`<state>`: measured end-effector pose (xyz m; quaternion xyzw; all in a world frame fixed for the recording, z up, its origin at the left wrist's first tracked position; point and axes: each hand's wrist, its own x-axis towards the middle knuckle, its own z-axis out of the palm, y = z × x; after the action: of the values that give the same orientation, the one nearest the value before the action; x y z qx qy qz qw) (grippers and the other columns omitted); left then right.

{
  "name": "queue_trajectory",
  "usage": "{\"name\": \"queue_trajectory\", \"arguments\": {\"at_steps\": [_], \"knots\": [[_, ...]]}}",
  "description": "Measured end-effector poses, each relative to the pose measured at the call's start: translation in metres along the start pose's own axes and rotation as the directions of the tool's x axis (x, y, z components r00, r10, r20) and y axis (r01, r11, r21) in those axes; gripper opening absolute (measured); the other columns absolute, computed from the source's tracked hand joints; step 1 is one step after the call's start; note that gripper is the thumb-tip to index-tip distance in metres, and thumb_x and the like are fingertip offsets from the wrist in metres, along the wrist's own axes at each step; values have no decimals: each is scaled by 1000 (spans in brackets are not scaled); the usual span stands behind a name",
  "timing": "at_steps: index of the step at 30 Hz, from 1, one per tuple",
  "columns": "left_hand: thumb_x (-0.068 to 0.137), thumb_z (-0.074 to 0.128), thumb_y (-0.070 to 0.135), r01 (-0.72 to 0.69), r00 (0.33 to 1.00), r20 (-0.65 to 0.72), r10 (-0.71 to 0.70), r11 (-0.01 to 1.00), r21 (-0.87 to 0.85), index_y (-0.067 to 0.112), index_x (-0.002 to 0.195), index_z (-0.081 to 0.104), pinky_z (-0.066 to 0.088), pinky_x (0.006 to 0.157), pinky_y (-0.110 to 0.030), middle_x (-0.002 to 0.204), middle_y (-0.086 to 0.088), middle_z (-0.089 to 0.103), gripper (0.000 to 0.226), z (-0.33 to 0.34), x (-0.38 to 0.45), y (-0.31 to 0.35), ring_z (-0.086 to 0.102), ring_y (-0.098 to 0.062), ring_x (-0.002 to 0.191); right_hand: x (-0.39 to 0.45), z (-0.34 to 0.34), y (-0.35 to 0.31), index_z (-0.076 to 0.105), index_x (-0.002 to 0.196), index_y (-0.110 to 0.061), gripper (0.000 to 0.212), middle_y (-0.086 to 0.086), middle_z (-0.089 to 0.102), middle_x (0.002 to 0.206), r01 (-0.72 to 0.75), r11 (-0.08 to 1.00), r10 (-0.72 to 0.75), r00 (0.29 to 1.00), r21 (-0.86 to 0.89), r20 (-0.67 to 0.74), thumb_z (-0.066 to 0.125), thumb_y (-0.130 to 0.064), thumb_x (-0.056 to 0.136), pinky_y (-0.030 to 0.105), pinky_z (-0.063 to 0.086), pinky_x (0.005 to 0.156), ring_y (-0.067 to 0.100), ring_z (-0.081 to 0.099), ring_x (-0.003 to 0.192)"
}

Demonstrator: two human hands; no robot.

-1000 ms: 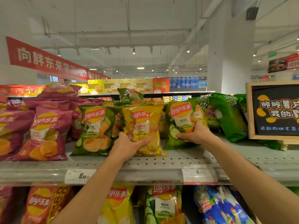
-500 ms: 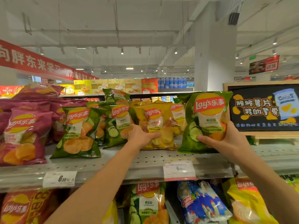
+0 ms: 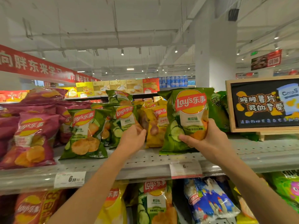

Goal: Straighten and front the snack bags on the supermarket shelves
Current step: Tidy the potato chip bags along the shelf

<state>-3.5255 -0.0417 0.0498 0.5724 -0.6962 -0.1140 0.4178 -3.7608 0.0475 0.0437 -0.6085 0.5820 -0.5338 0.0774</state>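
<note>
Nearest, two bare forearms reach up from the bottom edge toward the top shelf (image 3: pixel 145 165), a grey perforated board with price labels (image 3: pixel 69 179) on its front lip. Below this lip, the lower shelf shows more snack bags: a yellow one, a green one (image 3: pixel 155 206) and a blue one (image 3: pixel 208 201).

The right hand (image 3: pixel 208 141) grips the large green cucumber bag (image 3: pixel 186 120) at its lower part; the thumb lies across the front and the other fingers curl behind the right edge. This bag stands upright at the front of the top shelf, its face turned to the camera, its bottom at the board or just above it; I cannot tell which.

The left hand (image 3: pixel 131 139) is at the lower corner of a smaller green bag (image 3: pixel 124 125), which leans just beside a yellow bag (image 3: pixel 157 125). Its fingers are blurred, so I cannot tell if they pinch the bag or only touch it.

To the left, another green bag (image 3: pixel 85 135) leans back on the shelf, and next to it stands a purple bag (image 3: pixel 32 141) with more purple bags piled behind.

To the right, behind the held bag, a chalkboard sign (image 3: pixel 262 104) in a wooden frame stands on the shelf. Farther back are a white pillar (image 3: pixel 215 50), a red banner (image 3: pixel 37 65) and stacked yellow boxes (image 3: pixel 116 87).
</note>
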Motion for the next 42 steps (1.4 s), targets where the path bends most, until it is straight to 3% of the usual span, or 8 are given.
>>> {"name": "queue_trajectory", "arguments": {"at_steps": [4,9,21,27,30,35,38,42], "knots": [[86,54,67,-132,991,-4,137,960,245,26,83,65,51,64,-28,75,12,64,43,-57,-49,-38,60,-7,71,-1,44,-23,37,113,-34,80,-16,59,104,17,998,-13,998,-64,56,77,-76,58,33,52,76,11,58,92],[63,59,86,-42,998,-18,64,815,578,31,79,64,53,69,-28,77,15,61,57,-93,-84,-60,57,-3,75,1,104,-55,35,135,-21,96,-2,59,123,14,987,6,992,-158,128,73,-76,67,53,53,95,28,60,117],[79,61,70,-16,989,-119,90,857,515,30,81,55,41,71,-23,87,13,53,40,-83,-97,-60,51,-7,85,3,172,-87,17,150,-15,120,9,55,140,18,957,91,930,-291,355,64,-86,66,51,52,98,32,56,127],[80,63,65,-16,964,-226,138,882,471,31,94,59,42,77,-20,94,12,50,38,-64,-108,-63,46,-8,97,-10,153,-84,28,146,-19,117,7,53,140,31,964,50,954,-265,296,57,-94,61,49,53,97,29,54,127],[81,69,56,-47,920,-350,178,934,354,28,102,64,47,81,-25,103,9,52,36,-44,-119,-48,44,-10,106,-27,131,-73,38,144,-26,91,-2,53,140,92,982,-65,985,-163,162,62,-81,74,41,50,101,19,49,129],[88,63,41,-205,870,-479,118,970,-134,29,95,65,43,82,-24,97,16,59,14,8,-145,1,53,-4,97,-67,59,-27,52,130,-36,52,-18,59,120,77,996,-75,996,37,-39,66,-58,86,25,46,95,0,53,113],[87,65,39,-202,918,-396,35,899,-388,32,93,65,50,79,-26,92,18,65,9,49,-164,36,61,-2,90,-95,-4,14,59,120,-35,38,-15,66,111,-60,988,78,989,139,-124,71,-47,86,16,46,81,-2,61,104],[87,69,35,-94,981,-191,-36,773,-628,30,90,67,50,77,-21,87,14,69,7,116,-196,89,64,1,84,-139,-100,77,65,113,-25,31,-6,73,98,-221,956,267,930,194,-253,77,-33,85,31,54,85,8,69,93]]}}
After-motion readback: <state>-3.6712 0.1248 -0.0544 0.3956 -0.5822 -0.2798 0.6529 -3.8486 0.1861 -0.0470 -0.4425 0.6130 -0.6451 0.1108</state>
